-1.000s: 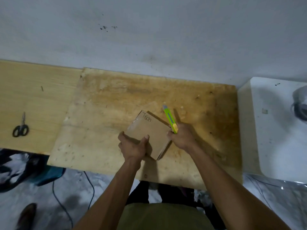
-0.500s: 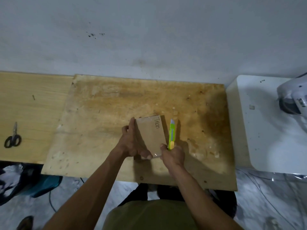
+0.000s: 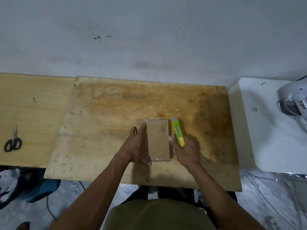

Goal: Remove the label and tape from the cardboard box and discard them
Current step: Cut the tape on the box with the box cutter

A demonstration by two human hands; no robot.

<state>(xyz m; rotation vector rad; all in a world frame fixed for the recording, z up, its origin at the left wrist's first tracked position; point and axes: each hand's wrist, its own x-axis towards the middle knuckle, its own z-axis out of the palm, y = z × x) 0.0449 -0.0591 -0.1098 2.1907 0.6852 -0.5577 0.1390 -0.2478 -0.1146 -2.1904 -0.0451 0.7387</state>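
Centrally, a small flat brown cardboard box (image 3: 158,140) lies on the stained plywood tabletop (image 3: 103,123), its top face bearing handwritten black lettering along the right edge and glossy clear tape (image 3: 160,158) across its near end (a similar sheen shows at the far end).

Left hand (image 3: 138,145): laid flat along the left side of the box, fingers straight and pressing on it, thumb at the near left corner.

Right hand (image 3: 185,149): just right of the box, fingers curled round a green and yellow plastic utility knife (image 3: 177,131) that points away from the person, parallel with the box's right edge; whether a blade is extended cannot be told.

Far left of the box, on a paler wooden board (image 3: 33,103): black-handled scissors (image 3: 13,141), closed.

Right of the box, beyond the plywood edge: a white rectangular block (image 3: 259,130).
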